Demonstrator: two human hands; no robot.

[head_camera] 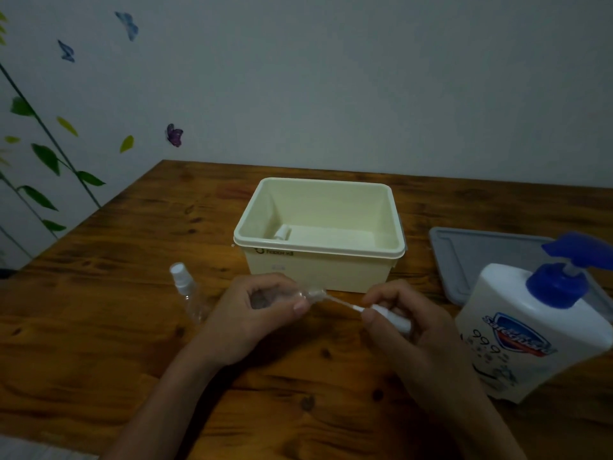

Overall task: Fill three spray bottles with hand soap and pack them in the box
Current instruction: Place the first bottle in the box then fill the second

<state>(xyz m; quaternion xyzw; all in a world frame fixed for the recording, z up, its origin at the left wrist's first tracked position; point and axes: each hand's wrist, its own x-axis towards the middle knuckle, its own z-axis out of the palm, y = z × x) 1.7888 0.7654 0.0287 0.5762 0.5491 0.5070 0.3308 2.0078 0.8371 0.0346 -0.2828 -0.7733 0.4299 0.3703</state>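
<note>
My left hand (pixel 252 313) grips a clear spray bottle (pixel 310 293), its open neck pointing right. My right hand (pixel 408 323) pinches the white spray head (pixel 391 315), whose thin dip tube (pixel 338 302) still reaches into the bottle's neck. A second clear spray bottle (pixel 187 288) with a white cap stands on the table to the left. In the cream box (pixel 318 250) behind my hands lies a third bottle (pixel 298 235), white cap to the left. The big white hand soap bottle (pixel 517 330) with a blue pump stands at the right.
A grey lid (pixel 471 254) lies flat on the wooden table (pixel 99 327) behind the soap bottle. The wall with leaf and butterfly stickers runs along the table's far and left edges.
</note>
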